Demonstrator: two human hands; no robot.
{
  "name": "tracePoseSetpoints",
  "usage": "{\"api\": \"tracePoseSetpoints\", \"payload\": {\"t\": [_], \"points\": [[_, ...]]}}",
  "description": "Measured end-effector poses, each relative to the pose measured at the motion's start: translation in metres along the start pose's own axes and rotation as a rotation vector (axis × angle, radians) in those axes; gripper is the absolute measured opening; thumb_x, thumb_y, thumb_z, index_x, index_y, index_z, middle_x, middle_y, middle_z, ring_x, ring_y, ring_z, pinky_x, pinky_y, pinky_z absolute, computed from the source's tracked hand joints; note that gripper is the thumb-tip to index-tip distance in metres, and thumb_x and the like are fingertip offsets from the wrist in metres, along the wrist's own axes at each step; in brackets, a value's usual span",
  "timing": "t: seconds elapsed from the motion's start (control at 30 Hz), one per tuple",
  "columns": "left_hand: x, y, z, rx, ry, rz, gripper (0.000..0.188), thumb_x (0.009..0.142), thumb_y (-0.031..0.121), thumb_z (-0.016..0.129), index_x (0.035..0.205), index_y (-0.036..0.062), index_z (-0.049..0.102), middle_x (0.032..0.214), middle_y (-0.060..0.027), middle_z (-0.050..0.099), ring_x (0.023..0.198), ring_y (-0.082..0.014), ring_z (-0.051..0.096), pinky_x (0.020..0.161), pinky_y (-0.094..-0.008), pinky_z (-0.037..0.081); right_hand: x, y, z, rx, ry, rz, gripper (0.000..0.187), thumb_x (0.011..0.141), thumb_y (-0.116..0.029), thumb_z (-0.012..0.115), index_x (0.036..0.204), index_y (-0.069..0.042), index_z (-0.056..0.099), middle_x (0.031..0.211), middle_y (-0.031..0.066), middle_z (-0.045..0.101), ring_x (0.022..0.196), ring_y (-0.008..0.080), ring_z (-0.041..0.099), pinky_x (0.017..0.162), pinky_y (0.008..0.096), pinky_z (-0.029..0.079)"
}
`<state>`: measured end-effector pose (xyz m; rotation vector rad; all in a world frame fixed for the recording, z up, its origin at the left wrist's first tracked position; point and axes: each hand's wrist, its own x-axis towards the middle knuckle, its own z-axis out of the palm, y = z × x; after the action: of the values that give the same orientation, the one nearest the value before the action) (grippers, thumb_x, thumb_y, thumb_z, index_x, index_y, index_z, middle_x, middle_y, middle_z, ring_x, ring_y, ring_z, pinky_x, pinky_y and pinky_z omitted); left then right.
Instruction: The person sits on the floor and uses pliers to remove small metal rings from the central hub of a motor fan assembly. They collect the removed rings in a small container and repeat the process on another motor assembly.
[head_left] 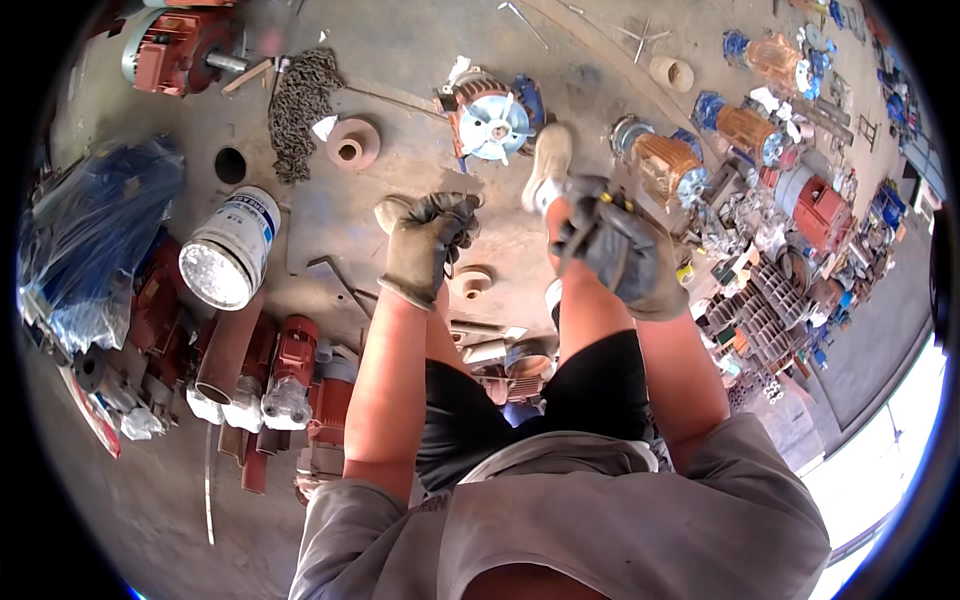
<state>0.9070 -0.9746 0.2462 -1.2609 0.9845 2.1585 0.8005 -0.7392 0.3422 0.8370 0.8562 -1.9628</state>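
My left hand (430,245), in a tan and dark grey work glove, is raised in front of my knees with its fingers curled in. Whatever it may hold is hidden. To its right, my right hand (625,250) wears a matching glove. Its fingers are bent around something dark and narrow that I cannot make out. The hands are apart. Beyond them on the floor stands a motor (492,122) with a pale blue, spoked end face towards me. A round brown flanged hub (472,283) lies below, between my forearms.
Left are a white bucket (228,255), a heaped chain (303,110), another flanged hub (354,144) and red motors (296,352). Blue items under plastic wrap (95,235) stand at far left. Orange motors (668,166) and piled metal parts (765,310) fill the right. My shoe (550,160) is beside the spoked motor.
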Motion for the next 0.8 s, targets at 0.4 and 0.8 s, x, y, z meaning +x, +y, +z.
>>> {"api": "tracePoseSetpoints", "payload": {"t": [0.4,0.8], "points": [[0.105,-0.033,-0.027,0.033,-0.029,-0.059,0.023,0.095,0.000,0.060,0.114,-0.0019,0.072,0.089,-0.0076,0.076,0.064,-0.0074,0.061,0.055,-0.0213,0.045,0.126,0.054,-0.094,-0.284,-0.431,-0.015,0.038,0.109,-0.018,0.055,0.136,0.010,0.057,0.116,0.0205,0.070,0.105,0.0288,0.071,0.089,0.0404,0.058],[0.148,-0.003,0.007,0.549,-0.313,0.169,0.015,0.096,0.007,0.070,0.107,-0.0001,0.076,0.089,-0.0046,0.075,0.073,-0.0060,0.065,0.061,-0.0200,0.047,0.070,0.080,-0.137,-0.585,-0.142,-0.282,0.031,0.106,-0.014,0.055,0.125,0.009,0.062,0.110,0.0147,0.069,0.099,0.0203,0.067,0.086,0.0350,0.053]]}}
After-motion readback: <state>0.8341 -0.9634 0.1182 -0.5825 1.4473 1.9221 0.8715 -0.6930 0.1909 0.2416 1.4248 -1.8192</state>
